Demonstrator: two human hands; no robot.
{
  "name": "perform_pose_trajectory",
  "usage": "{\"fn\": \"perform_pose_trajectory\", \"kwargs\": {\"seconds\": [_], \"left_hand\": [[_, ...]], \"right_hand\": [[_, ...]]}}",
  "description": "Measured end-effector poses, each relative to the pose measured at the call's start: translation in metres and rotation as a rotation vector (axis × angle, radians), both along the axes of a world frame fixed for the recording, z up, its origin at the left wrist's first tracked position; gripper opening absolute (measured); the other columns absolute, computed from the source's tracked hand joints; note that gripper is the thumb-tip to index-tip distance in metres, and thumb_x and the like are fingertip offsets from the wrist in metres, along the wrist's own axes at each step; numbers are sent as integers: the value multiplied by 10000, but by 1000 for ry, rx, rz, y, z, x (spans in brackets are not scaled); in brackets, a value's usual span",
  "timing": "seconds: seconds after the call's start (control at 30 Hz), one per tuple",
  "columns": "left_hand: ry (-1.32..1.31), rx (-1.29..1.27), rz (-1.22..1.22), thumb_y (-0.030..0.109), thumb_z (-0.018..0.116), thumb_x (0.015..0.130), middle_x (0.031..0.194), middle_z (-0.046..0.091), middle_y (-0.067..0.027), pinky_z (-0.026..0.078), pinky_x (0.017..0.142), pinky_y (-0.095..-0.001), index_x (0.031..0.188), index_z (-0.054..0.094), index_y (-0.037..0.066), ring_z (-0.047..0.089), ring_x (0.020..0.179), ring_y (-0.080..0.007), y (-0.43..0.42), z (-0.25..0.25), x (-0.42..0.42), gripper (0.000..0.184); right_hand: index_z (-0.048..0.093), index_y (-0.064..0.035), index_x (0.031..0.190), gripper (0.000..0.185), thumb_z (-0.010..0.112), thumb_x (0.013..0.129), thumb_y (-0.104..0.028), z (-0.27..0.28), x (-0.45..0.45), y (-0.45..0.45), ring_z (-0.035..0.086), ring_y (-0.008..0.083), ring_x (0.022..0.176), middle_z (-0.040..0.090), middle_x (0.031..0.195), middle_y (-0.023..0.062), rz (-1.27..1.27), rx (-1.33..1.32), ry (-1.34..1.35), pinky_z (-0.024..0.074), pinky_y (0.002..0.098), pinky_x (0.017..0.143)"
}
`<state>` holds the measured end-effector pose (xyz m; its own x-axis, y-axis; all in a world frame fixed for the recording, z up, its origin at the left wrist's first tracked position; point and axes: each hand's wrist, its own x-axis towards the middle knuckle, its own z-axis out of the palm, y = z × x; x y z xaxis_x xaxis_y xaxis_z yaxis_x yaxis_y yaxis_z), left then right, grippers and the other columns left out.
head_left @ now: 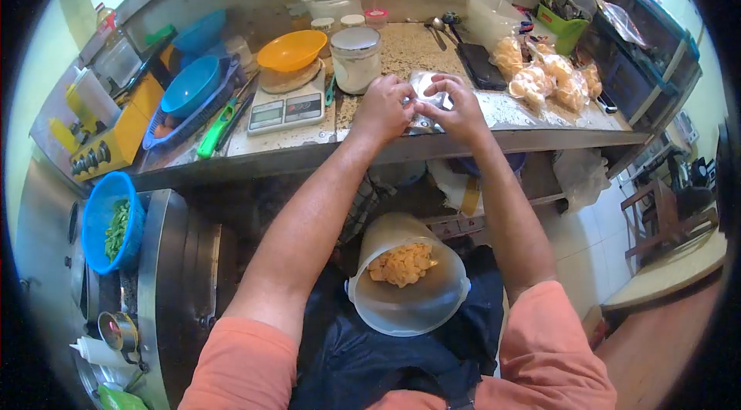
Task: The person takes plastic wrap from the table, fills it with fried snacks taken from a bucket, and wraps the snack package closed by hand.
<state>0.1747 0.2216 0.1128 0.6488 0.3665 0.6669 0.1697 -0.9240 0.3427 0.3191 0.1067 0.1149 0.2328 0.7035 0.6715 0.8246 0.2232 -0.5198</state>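
Observation:
Over the counter's front edge, my left hand [384, 107] and my right hand [461, 110] come together with fingers bent in a pinch. Between them is a small, shiny, see-through plastic bag [427, 84]; its far part shows above the fingers, and my hands hide the rest. Below my forearms a translucent bucket [409, 316] lies tilted on my lap, its mouth toward me. Orange-brown chips [402, 265] are inside it. Just left of my left hand stands a lidded clear jar [356, 62] of white powder.
A kitchen scale [287, 110] and an orange bowl [292, 50] are on the counter's left, near a green-handled tool [218, 129]. Filled bags [552, 74] sit at the right beside a dark flat case [481, 65]. A blue basin [131, 201] of cut greens stands lower left.

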Motion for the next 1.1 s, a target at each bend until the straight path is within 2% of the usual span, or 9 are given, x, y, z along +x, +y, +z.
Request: {"fn": "perform_pose_trajectory", "kwargs": {"seconds": [0.27, 0.5, 0.6, 0.67, 0.73, 0.77, 0.8, 0.87, 1.1], "left_hand": [[-122, 54, -110, 130, 697, 749, 1015, 614, -123, 436, 937, -414, 954, 636, 75, 545, 1074, -324, -5, 7, -2, 222], [-29, 92, -131, 144, 706, 749, 1029, 624, -130, 439, 929, -418, 868, 642, 48, 547, 1061, -330, 1, 3, 0, 165], [-29, 66, -84, 136, 696, 743, 1003, 629, -122, 448, 914, -410, 851, 651, 54, 560, 1025, -321, -1, 4, -2, 143], [-32, 65, -59, 123, 686, 736, 984, 631, -109, 452, 910, -399, 849, 661, 65, 563, 1008, -307, -1, 0, -2, 129], [-35, 84, -29, 130, 692, 737, 992, 631, -120, 458, 901, -403, 867, 664, 55, 567, 1001, -314, -1, 0, 0, 152], [-35, 83, -32, 130, 692, 737, 992, 631, -120, 458, 901, -403, 867, 664, 55, 567, 1001, -314, -2, 0, 0, 152], [-37, 85, -30, 151, 701, 741, 990, 629, -132, 459, 891, -417, 871, 655, 43, 571, 991, -331, -3, 0, -1, 175], [-47, 88, -27, 172, 710, 745, 989, 626, -143, 460, 882, -431, 875, 646, 30, 575, 980, -347, -4, 4, -3, 202], [-75, 110, -26, 145, 653, 770, 964, 620, -146, 468, 886, -417, 861, 657, 28, 572, 966, -335, -4, 2, -1, 148]], "right_hand": [[731, -83, 941, 180, 763, 776, -149, -9, -5, 2, 624, 267, 1042, 628, 1135, 147, -26, 42, 4, 501, 355, 880], [730, -67, 938, 179, 764, 794, -167, 0, -6, -8, 603, 237, 1065, 619, 1188, 109, 181, 18, 277, 490, 356, 886], [721, -55, 906, 138, 743, 822, -161, -7, -13, -11, 610, 218, 1052, 611, 1207, 110, 147, 123, 155, 489, 330, 872], [697, -35, 899, 142, 724, 848, -164, -11, -18, -13, 616, 158, 979, 628, 1159, 110, 136, 170, 192, 486, 289, 843], [675, -14, 927, 165, 712, 861, -160, -7, -23, -17, 601, 113, 850, 665, 998, 78, 121, 177, 668, 487, 261, 768], [657, -4, 956, 185, 703, 871, -162, -4, -21, -19, 560, 89, 739, 652, 821, 30, 32, 105, 662, 478, 268, 684], [657, -4, 956, 185, 703, 871, -162, -2, -18, -18, 560, 89, 739, 652, 821, 30, 32, 105, 663, 478, 268, 684], [655, -12, 994, 203, 709, 855, -150, 3, -13, -17, 552, 105, 666, 630, 734, 37, -115, 73, 375, 468, 274, 632], [691, -20, 898, 147, 736, 792, -112, 28, -13, -23, 578, 176, 664, 628, 737, 101, -95, -77, -184, 471, 300, 644]]}}
